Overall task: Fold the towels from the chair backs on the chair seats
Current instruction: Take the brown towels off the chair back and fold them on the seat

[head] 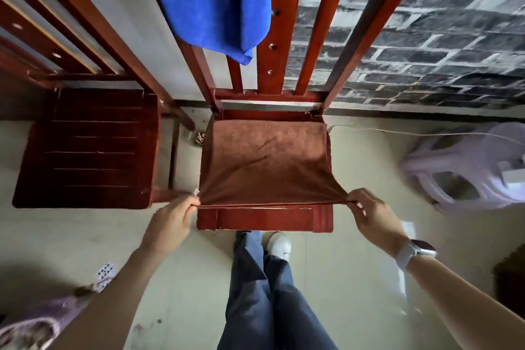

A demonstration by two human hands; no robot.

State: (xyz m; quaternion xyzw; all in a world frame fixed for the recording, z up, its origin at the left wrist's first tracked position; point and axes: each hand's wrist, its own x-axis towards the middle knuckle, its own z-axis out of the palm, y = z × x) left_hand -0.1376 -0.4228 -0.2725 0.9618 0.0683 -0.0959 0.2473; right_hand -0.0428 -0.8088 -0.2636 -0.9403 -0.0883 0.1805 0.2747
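Note:
A brown towel [265, 159] lies spread over the seat of the red wooden chair [264, 219] in front of me. My left hand [173, 219] pinches its near left corner and my right hand [372, 214] pinches its near right corner. The near edge is pulled taut between them, just above the seat's front. A blue towel [216, 0] hangs over the left part of this chair's back.
A second red wooden chair [85, 148] stands to the left with a bare slatted seat. A pale plastic stool [466, 167] sits on the floor at the right. Slippers [42, 321] lie at the lower left. A brick-pattern wall is behind.

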